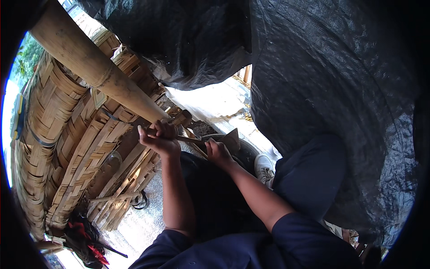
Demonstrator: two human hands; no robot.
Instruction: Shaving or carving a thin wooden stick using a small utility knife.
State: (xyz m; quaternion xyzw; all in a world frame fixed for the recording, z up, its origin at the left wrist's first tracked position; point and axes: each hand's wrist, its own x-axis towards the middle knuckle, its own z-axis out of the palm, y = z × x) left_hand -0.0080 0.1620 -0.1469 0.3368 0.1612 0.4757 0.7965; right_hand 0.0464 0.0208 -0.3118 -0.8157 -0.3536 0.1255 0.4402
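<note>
My left hand (159, 136) is closed around a thin strip of bamboo (190, 140) just below the end of a thick bamboo pole (94, 67). My right hand (218, 151) grips the handle of a broad dark blade (232, 138), which lies against the strip. The two hands are about a hand's width apart, in the middle of the head view. Both forearms reach up from dark blue sleeves at the bottom.
Woven bamboo mats (58, 134) stand stacked at the left, with loose slats (121, 193) leaning below them. Black tarpaulin (322, 80) hangs over the top and right. A white shoe (264, 168) shows by my dark trouser leg. A red and black object (85, 237) lies at lower left.
</note>
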